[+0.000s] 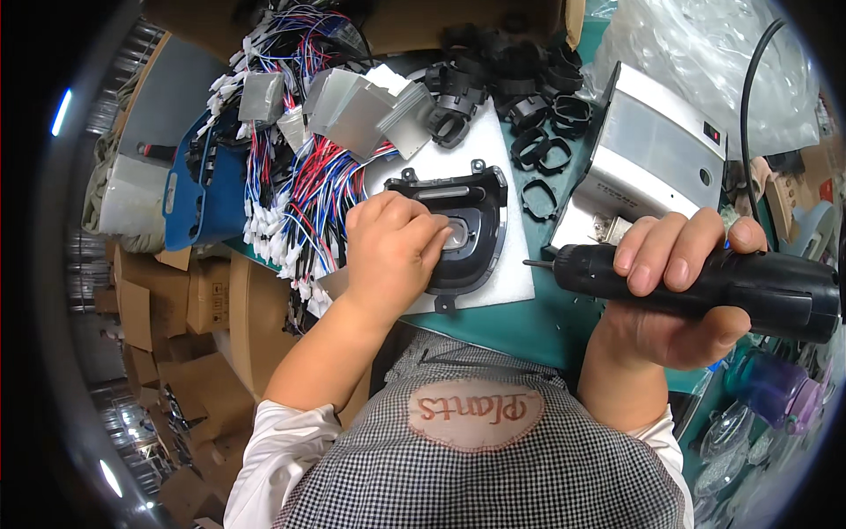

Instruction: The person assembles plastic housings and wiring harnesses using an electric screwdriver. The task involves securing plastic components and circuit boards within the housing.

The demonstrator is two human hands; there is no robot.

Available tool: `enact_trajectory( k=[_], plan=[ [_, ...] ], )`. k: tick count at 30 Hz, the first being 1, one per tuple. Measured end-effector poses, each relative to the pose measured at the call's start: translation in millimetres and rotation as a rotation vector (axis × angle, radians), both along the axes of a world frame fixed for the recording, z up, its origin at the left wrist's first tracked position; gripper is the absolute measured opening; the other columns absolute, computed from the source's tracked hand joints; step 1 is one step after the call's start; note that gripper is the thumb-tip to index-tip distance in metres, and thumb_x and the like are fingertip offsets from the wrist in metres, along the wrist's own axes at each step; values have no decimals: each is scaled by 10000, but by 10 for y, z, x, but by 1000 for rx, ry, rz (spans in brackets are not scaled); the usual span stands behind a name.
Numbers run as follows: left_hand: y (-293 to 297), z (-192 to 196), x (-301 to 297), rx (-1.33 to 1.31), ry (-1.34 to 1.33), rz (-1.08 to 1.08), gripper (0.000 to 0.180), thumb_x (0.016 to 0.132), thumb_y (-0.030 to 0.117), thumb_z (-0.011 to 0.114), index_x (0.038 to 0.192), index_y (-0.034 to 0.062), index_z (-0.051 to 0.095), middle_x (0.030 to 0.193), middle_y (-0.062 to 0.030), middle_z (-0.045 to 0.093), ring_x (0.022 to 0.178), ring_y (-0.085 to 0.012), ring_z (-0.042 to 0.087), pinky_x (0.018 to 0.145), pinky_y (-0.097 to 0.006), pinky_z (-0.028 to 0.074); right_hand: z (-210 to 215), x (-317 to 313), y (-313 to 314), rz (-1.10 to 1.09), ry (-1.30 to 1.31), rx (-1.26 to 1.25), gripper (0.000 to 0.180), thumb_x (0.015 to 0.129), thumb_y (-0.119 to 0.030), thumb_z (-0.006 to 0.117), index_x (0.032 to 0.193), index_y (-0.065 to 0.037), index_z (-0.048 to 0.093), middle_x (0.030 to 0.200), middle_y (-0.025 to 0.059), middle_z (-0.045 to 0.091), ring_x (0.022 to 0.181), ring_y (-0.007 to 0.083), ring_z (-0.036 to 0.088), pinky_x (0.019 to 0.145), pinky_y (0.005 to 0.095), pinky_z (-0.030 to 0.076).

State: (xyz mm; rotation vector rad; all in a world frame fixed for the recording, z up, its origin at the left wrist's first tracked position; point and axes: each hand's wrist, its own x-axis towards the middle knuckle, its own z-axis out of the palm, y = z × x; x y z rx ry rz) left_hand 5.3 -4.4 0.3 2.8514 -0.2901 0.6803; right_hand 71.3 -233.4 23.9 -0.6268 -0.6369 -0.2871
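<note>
Step in hand: by my reading, you are steadying the housing (487, 248) or handling its oval piece (456, 234), with the driver (731, 284) at the ready.
Next move: using the driver here would call for a firm left hold, fingertips clear, and the bit (538, 264) brought over and squared to a fixing point.
Housing: one, black, lying on the foam sheet (508, 286) towards its near right corner, bottom tab close to the near edge.
Left hand (388, 251): one; fingers curled and bunched, tips at the oval piece; you hide the contact, so I cannot tell whether they pinch anything.
Right hand (683, 256): one; fingers wrapped around the driver, thumb beneath, held above the right of the table (546, 324).
Driver: one, black, bit pointing left, apart from the housing; whether a screw sits on it, I cannot tell.
Rings (539, 201): at least four beyond the foam's right edge, more piled behind; the total cannot be counted.
Plates (363, 119): several, overlapping, beyond the foam's far left; no sure count.
Wires (322, 181): one big heap, uncountable.
Machine (648, 163): one, right of the foam.
Bin (201, 198): one, blue, by the table's left edge.
</note>
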Motion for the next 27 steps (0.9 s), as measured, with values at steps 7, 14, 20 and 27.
enact_trajectory(
  k=[7,14,20,27],
  plan=[
    [125,298,158,29,-37,3,169,664,121,748,823,131,692,800,-13,603,840,-226,553,746,-372,401,-5,42,13,53,-101,-35,570,872,-437,601,1232,-43,400,785,49,483,598,157,514,576,314,465],
    [199,335,770,274,128,-24,198,706,129,722,903,145,703,888,-34,630,926,-251,569,823,-377,417,-10,38,-9,-1,-91,-74,573,878,-443,591,1230,-41,385,772,49,492,580,147,512,561,303,468],
    [291,258,1091,650,244,22,176,718,123,644,884,147,695,1121,-91,584,1116,-268,506,888,-409,405,30,-9,-28,24,77,32,600,807,-327,729,1176,-35,357,769,101,567,639,202,610,628,345,544],
    [407,545,978,270,245,-75,112,720,94,684,817,48,648,1093,-110,607,1060,-313,538,885,-393,441,-24,75,-13,-3,-75,-25,547,884,-401,598,1224,-32,380,763,54,504,581,158,536,568,315,494]
  ],
)
